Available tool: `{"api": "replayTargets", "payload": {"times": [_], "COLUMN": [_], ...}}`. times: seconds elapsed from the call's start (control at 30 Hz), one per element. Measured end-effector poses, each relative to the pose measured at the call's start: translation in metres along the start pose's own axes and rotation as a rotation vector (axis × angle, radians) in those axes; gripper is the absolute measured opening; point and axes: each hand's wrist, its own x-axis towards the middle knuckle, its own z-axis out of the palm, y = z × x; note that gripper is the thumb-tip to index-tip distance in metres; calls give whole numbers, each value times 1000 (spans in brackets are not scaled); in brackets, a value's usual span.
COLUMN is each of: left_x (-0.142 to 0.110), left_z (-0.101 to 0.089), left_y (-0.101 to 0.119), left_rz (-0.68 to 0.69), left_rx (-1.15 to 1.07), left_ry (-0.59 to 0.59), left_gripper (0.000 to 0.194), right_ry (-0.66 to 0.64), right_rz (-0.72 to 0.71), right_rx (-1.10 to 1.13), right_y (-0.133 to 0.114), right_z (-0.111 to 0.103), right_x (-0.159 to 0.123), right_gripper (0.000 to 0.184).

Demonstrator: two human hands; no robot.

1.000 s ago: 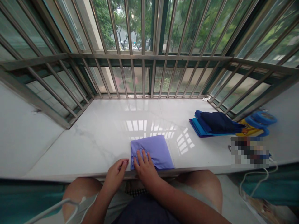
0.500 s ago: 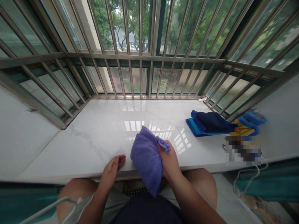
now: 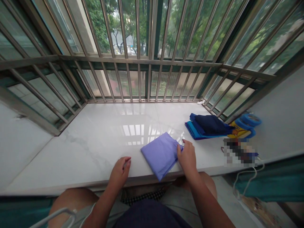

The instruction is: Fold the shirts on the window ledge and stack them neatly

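Note:
A purple cloth [image 3: 159, 155], folded into a flat packet, lies on the white sill with its near corner jutting past the front edge. My right hand [image 3: 190, 160] is at the packet's right end; its thumb touches the fabric and the index finger stands apart from the thumb, the grip loose. Left of the cloth, my left hand [image 3: 120, 169] rests at the sill's edge, fingers curled in and thumb close to the index finger, with nothing seen between them.
A stack of folded blue cloths [image 3: 206, 126] is on the right side of the sill. Beside it are a blue and yellow container [image 3: 248, 123] and a blurred-out item [image 3: 241, 153]. Metal bars [image 3: 142, 60] line the window behind, and a white cord [image 3: 247, 172] hangs at right.
The purple cloth has gone from being held up, bunched, in my right hand to lying flat on the sill, further right. The right hand's grip has loosened. My left hand's fingers have curled in.

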Motion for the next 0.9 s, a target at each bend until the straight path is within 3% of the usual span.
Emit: {"api": "replayTargets", "payload": {"times": [0.1,0.23,0.4,0.53,0.77,0.9], "left_x": [-1,-5,-9,-9,-10,-10], "left_z": [8,12,13,14,16,15], "left_y": [-4,-9,-10,-9,-6,-6], "left_rz": [164,265,325,331,336,312], "left_rx": [90,163,192,205,213,221], "left_ry": [58,89,97,127,140,120], "left_gripper": [35,27,21,20,22,24], "right_ry": [-189,-362,-272,-235,-327,-511], "right_rz": [-49,-45,-147,-42,129,205], "right_rx": [-176,-335,-268,-266,-353,-225], "right_y": [-25,-46,-45,-39,-38,-38], "right_z": [2,10,2,-4,14,9], "right_x": [7,16,21,30,28,34], "right_gripper": [39,30,30,33,60,47]}}
